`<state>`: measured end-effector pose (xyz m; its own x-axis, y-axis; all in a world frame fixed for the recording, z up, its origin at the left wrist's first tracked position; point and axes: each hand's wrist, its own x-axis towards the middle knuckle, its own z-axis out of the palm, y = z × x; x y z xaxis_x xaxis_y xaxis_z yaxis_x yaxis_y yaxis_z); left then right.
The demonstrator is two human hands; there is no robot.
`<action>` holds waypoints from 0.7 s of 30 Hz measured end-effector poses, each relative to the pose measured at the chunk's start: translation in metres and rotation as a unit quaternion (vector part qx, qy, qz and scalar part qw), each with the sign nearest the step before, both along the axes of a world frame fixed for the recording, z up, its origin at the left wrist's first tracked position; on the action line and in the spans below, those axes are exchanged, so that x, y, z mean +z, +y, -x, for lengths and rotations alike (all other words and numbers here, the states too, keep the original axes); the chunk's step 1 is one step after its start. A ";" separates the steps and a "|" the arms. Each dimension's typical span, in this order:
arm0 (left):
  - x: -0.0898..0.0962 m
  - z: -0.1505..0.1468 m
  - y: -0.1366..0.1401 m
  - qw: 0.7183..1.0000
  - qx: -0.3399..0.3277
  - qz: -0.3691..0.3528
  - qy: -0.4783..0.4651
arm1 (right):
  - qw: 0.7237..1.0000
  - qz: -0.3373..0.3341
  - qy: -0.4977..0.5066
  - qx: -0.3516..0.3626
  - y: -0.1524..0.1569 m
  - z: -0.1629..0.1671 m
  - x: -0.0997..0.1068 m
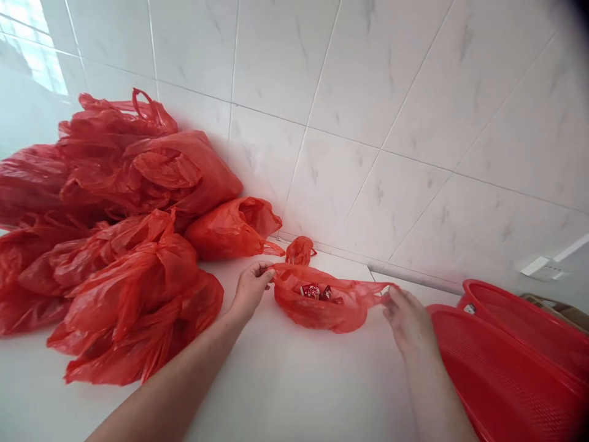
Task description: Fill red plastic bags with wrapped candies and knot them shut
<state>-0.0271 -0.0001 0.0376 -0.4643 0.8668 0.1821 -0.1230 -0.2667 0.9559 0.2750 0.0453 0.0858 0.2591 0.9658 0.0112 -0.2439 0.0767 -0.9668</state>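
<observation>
A thin red plastic bag (317, 313) rests on the white table with its mouth spread wide between my hands. My left hand (252, 285) pinches the bag's left edge between thumb and fingers. On the other side, my right hand (407, 316) grips the stretched right handle, slightly blurred. Inside lie several small wrapped packets (317, 292), red and dark with white lettering; their kind is too small to make out. Just behind the bag sits a small crumpled red bag (300, 250).
Many filled red plastic bags (138, 172) are heaped at the left against the tiled wall (340, 135). Two red perforated plastic baskets (497, 362) stand at the right, beside my right forearm. A white socket box (545, 269) is on the wall above them. The white table (294, 387) extends toward me.
</observation>
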 end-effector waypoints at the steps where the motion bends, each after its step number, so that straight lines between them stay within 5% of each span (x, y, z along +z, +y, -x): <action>1: 0.012 0.004 -0.002 1.000 0.012 -0.018 -0.010 | 0.999 -0.029 0.011 -0.033 0.003 0.002 0.008; 4: 0.050 0.013 -0.010 0.996 0.035 -0.076 -0.030 | 0.985 -0.130 0.037 -0.109 0.008 0.012 0.031; 7: 0.082 0.013 -0.021 0.991 0.026 -0.126 -0.033 | 0.973 -0.198 0.067 -0.098 0.008 0.025 0.047; 15: 0.109 -0.019 -0.046 0.987 -0.009 -0.137 0.082 | 0.964 -0.208 0.130 0.103 -0.013 0.059 0.062; 21: 0.120 -0.042 -0.065 0.943 -0.022 -0.105 0.314 | 0.927 -0.167 -0.112 0.316 -0.054 0.067 0.069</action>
